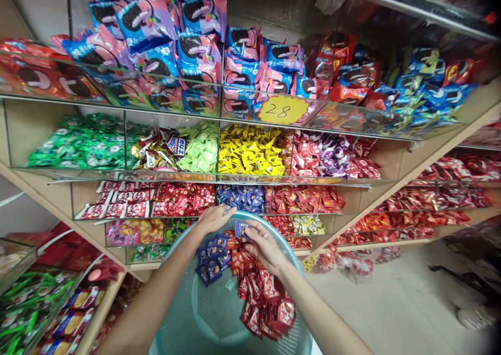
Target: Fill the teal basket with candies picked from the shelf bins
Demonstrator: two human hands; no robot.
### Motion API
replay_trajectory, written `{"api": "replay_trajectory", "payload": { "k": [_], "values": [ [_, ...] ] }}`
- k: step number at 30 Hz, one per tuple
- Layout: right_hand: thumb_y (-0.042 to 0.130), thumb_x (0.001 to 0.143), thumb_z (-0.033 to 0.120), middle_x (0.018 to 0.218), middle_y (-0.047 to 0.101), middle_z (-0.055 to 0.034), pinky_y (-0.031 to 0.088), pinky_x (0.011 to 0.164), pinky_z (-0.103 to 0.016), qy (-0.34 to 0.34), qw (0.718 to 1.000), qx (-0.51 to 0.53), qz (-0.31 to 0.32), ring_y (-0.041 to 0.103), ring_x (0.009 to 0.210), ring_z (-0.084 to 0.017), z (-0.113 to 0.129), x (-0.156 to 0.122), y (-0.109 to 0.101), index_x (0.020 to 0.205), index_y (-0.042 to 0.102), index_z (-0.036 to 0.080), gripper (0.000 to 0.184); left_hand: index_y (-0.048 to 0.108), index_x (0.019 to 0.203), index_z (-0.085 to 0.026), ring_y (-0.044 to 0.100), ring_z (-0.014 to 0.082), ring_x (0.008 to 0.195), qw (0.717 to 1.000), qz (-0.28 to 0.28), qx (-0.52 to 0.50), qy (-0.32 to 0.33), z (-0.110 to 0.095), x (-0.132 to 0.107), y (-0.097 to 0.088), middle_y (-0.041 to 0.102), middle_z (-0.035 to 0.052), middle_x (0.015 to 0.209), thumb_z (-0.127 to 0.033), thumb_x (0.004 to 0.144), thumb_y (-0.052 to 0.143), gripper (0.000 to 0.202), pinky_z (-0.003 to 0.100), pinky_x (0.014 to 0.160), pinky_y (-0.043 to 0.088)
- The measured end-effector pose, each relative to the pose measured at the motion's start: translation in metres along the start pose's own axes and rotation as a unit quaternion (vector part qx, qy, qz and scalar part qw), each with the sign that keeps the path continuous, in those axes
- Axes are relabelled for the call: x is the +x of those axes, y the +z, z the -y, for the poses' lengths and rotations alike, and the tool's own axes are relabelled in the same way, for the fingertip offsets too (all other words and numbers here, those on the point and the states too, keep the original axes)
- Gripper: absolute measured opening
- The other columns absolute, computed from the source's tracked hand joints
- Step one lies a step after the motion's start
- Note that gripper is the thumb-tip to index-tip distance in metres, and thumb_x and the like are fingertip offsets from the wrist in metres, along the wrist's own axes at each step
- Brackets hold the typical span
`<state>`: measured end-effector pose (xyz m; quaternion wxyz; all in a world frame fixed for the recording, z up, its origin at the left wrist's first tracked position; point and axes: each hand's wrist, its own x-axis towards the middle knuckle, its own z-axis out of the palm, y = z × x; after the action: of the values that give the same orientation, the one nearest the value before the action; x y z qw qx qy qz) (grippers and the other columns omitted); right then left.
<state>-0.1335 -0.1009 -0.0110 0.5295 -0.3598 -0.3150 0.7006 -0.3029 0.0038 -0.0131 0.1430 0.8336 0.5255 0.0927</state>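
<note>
Shelving (434, 142) ahead, basket (213, 310) below, one blue packet (241, 228) pinched

Stepped candy shelves span the view; round teal basket sits beneath them, both forearms reaching over it. Right hand (269, 246), over the basket's far right part: thumb and fingers clamped on the blue packet, which juts left past the fingertips. Left hand (213, 221) at the far rim, fingers pointing right, just beside the packet; right is nearer, being on it. Packet looks almost square, no clear long axis. In the basket: red packets (268, 295) heaped under the right hand and wrist, loose blue packets (213, 258) grouped to the left. Blue candy bin (248, 197) lies straight beyond the hands.

Unclear: whether the left fingers hold anything or only rest on the rim; packet's height above the pile; its lettering. Basket's near edge cut off by the frame.
</note>
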Motion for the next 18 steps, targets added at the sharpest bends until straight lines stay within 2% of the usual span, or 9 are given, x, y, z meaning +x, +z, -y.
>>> {"api": "replay_trajectory", "payload": {
  "k": [3,8,11,14,18],
  "values": [
    [0.072,0.061,0.024,0.077,0.059,0.0038,0.040,0.050,-0.017,-0.015,0.998,-0.054,0.006,0.054,0.061,-0.007,-0.008,0.004,-0.003,0.102,0.052,0.024,0.045,0.062,0.093,-0.024,0.060,0.0242,0.087,1.000,-0.002,0.000,0.002,0.000,0.000,0.001,0.064,0.0046,0.101,-0.067,0.080,0.007,0.071,0.033,0.074,0.042],
    [0.073,0.058,0.022,0.082,0.059,0.0037,0.043,0.069,-0.024,-0.012,0.992,-0.113,0.055,0.056,0.071,-0.010,-0.015,0.013,-0.004,0.105,0.049,0.025,0.053,0.062,0.094,-0.024,0.060,0.0242,0.088,1.000,-0.002,0.003,0.001,0.001,0.001,0.001,0.064,0.0044,0.099,-0.067,0.079,0.007,0.071,0.033,0.074,0.042],
    [0.070,0.062,0.025,0.081,0.057,0.0038,0.042,0.070,-0.026,-0.015,0.979,-0.176,0.098,0.054,0.070,-0.010,-0.019,0.020,-0.003,0.109,0.046,0.024,0.053,0.062,0.094,-0.024,0.060,0.0246,0.087,1.000,-0.002,0.010,0.002,0.001,0.001,0.001,0.064,0.0047,0.101,-0.067,0.080,0.006,0.071,0.033,0.073,0.042],
    [0.065,0.066,0.025,0.081,0.054,0.0031,0.042,0.065,-0.025,-0.050,0.946,-0.298,0.115,0.051,0.068,-0.011,-0.026,0.030,-0.003,0.110,0.044,0.023,0.049,0.062,0.094,-0.024,0.060,0.0242,0.086,1.000,-0.003,0.009,0.003,0.001,0.000,0.001,0.064,0.0049,0.101,-0.066,0.080,0.007,0.071,0.032,0.072,0.043],
    [0.060,0.066,0.019,0.082,0.053,0.0011,0.042,0.066,-0.026,-0.123,0.872,-0.463,0.097,0.050,0.074,-0.013,-0.036,0.047,-0.003,0.097,0.049,0.019,0.033,0.062,0.093,-0.023,0.060,0.0241,0.087,1.000,-0.007,0.009,-0.001,0.000,0.000,0.001,0.064,0.0054,0.098,-0.067,0.080,0.007,0.071,0.032,0.072,0.042]
  ]
}}
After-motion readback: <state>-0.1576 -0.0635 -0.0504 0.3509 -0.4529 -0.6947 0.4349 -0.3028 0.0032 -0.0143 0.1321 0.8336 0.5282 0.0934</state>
